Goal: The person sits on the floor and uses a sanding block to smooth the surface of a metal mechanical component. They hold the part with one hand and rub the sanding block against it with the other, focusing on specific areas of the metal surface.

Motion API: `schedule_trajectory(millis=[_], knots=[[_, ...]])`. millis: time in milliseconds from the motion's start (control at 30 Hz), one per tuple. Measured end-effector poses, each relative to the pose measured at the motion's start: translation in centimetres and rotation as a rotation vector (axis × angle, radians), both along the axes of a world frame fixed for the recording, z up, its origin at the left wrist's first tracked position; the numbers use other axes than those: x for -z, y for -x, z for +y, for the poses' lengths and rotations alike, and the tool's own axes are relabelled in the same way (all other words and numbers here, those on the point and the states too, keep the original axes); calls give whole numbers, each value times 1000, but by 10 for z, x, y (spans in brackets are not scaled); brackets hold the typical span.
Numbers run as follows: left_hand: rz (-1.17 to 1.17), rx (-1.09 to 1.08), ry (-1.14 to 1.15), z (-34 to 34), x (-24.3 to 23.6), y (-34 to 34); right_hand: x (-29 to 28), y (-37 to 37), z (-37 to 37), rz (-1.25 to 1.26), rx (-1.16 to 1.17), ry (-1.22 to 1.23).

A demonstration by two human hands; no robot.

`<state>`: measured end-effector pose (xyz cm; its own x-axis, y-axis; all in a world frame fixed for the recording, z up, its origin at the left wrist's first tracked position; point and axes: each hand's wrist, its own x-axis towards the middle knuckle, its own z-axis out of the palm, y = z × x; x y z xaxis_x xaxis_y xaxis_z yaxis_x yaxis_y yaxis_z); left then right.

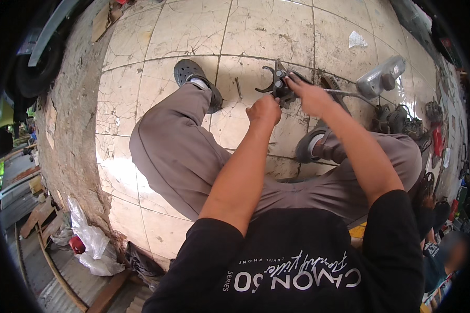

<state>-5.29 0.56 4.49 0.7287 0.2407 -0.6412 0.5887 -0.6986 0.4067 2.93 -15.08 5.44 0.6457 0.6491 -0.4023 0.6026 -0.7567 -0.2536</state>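
Observation:
Between my knees, just above the tiled floor, is a dark metal part (279, 82) with a curved, forked end on its left and two round grey studs on its face. My left hand (265, 110) is closed at the part's near edge, fingers curled; what lies inside them is hidden. Across the part's right side, my right hand (309, 97) grips with its fingers over the top. A thin metal rod or hose (347, 94) runs right from behind my right hand. Left of the part, a small slim metal piece (238, 87) lies on the floor.
A translucent grey container (382, 78) with a round knob sits at the right. Beyond it lie dark mechanical parts (394, 120) and a red-handled tool (436, 138). White crumpled plastic (91, 235) is at lower left. Another person (438, 261) is at the right rim.

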Motion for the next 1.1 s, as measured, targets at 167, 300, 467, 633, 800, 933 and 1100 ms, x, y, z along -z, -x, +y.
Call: schedule_trajectory(millis=[167, 300, 467, 633, 800, 933, 1100], knots=[[1, -17, -20, 1, -3, 1, -2, 4, 2, -24, 133, 51], [-9, -2, -26, 1, -2, 1, 8, -1, -3, -105, 191, -11], [22, 2, -16, -2, -3, 0, 0, -10, 0, -191, 354, -300], [1, 22, -43, -4, -2, -1, 11, 17, 25, -281, 106, -9], [-25, 56, -43, -5, -4, -1, 26, -1, 28, -427, 37, -59], [-30, 54, -55, -2, -1, 3, 17, 15, 38, -374, 31, 95], [-13, 38, -33, -2, -4, 1, 14, 5, 44, -335, 97, 113]])
